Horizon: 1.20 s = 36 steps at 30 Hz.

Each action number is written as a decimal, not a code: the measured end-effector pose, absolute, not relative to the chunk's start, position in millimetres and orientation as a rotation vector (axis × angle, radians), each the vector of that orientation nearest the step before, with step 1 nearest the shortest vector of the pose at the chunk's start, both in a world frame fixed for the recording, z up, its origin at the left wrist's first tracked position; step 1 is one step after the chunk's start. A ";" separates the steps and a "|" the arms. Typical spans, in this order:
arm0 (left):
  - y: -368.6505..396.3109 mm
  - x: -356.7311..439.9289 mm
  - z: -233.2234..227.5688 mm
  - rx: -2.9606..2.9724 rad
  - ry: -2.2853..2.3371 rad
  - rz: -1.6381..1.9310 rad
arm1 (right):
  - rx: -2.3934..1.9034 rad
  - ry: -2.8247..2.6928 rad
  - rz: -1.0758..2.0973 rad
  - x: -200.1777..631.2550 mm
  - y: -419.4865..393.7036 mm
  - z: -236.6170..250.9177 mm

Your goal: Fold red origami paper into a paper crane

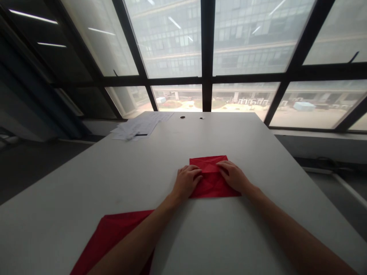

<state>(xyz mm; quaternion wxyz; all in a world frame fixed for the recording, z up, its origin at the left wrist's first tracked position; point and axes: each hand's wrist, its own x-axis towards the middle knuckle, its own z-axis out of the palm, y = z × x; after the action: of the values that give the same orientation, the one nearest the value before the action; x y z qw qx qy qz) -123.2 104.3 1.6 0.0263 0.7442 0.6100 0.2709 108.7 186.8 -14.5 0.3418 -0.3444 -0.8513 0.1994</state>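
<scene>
At the tabletop's (258,152) middle, a folded red cloth (213,179) is pressed flat by left hand (187,181) and right hand (233,176), fingers spread, nothing gripped. Soft, light, probably slippery; best pinched at corners.

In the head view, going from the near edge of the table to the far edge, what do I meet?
Red cloth at the near edge → left hand and right hand flat on the folded red cloth → papers at far left → two holes by the far edge.
</scene>
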 end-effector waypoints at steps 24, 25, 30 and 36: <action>113.6 -140.1 -2.3 1.881 1.519 1.384 | -0.976 -2.117 0.331 113.7 192.9 -14.7; 113.6 -140.3 -2.6 1.887 1.514 1.370 | -0.970 -2.124 0.333 114.1 193.4 -15.3; 110.3 -138.8 -1.3 1.993 1.531 1.205 | -1.032 -2.158 0.306 113.6 194.6 -18.2; 103.3 -131.6 4.1 2.086 1.565 1.190 | -1.140 -2.123 0.256 114.3 198.0 -19.9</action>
<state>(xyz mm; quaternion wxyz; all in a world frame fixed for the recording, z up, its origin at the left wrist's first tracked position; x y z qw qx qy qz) -131.6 103.3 4.1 0.1371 0.7209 0.5408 0.4112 114.3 198.0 -19.9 0.3514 -0.4403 -0.8203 0.0988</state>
